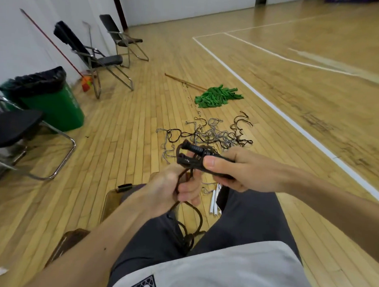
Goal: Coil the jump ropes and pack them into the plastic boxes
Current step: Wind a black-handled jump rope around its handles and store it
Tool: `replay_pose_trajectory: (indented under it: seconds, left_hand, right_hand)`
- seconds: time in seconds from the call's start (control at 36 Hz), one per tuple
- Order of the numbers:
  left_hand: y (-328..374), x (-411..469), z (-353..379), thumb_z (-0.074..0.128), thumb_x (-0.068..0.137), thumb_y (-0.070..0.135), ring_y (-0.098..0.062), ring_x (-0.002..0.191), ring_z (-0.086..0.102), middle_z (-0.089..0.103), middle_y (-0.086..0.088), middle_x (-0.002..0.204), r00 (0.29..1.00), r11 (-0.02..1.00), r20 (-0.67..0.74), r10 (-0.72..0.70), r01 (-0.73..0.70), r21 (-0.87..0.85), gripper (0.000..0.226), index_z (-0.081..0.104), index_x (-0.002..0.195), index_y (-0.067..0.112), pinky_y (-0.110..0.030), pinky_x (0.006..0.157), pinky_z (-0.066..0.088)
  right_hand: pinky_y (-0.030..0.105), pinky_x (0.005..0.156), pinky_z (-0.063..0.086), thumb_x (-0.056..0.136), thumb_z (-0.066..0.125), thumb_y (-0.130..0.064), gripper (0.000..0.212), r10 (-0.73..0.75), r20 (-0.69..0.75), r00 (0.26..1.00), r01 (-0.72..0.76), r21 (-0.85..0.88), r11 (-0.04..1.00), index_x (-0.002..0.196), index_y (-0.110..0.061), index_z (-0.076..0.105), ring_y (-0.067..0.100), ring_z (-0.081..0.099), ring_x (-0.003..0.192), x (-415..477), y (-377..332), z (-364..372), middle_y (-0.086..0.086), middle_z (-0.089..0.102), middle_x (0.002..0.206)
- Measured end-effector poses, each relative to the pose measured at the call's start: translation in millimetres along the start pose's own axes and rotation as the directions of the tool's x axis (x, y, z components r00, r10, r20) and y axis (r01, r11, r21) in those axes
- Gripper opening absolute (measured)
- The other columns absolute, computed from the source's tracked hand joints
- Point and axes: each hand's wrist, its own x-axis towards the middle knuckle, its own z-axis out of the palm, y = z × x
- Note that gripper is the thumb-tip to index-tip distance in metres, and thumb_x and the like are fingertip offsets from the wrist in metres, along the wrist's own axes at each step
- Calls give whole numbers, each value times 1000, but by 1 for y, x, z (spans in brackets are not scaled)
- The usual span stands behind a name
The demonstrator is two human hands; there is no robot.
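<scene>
My right hand (pixel 232 168) grips the two black handles (pixel 193 153) of a dark jump rope, held side by side above my lap. My left hand (pixel 167 187) holds the dark rope cord (pixel 193 229), which loops down between my knees. A tangle of grey and dark ropes (pixel 208 133) lies on the wooden floor just beyond my hands. Two white rope handles (pixel 214 201) lie on the floor by my right knee. A brownish plastic box (pixel 109 202) sits on the floor at my left leg, mostly hidden by my forearm.
A second brown box edge (pixel 69 242) shows lower left. A green mop (pixel 218 96) lies past the ropes. Folding chairs (pixel 101 60) and a green bin (pixel 54 98) stand along the left wall; another chair (pixel 17 135) is close on my left.
</scene>
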Motion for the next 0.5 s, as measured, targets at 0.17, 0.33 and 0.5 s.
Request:
replay_pose_trajectory:
  seconds: [0.17, 0.33, 0.5]
  left_hand:
    - [-13, -2, 7, 36, 100, 53, -12, 44, 20, 21, 3, 52, 994, 996, -75, -81, 78, -44, 46, 49, 76, 15, -24, 42, 27]
    - [-11, -5, 17, 33, 97, 54, -10, 46, 25, 32, 9, 52, 984, 841, -175, -25, 115, 529, 46, 46, 78, 13, -23, 45, 24]
    - [9, -12, 23, 38, 104, 47, -16, 60, 47, 54, 0, 69, 994, 294, -83, 64, 61, 954, 41, 49, 80, 16, -43, 63, 42]
  right_hand:
    - [24, 44, 21, 81, 48, -70, 62, 35, -155, 987, -39, -24, 999, 64, -11, 48, 16, 22, 46, 5, 12, -14, 4, 30, 54]
    - [22, 50, 31, 85, 39, -75, 67, 119, -355, 927, -191, -175, 966, 62, -13, 50, 12, 35, 44, 13, 36, -31, -5, 42, 49]
    - [31, 56, 33, 81, 32, -85, 76, 144, -366, 919, -275, -335, 901, 62, -14, 51, 10, 37, 42, 22, 61, -24, 0, 44, 53]
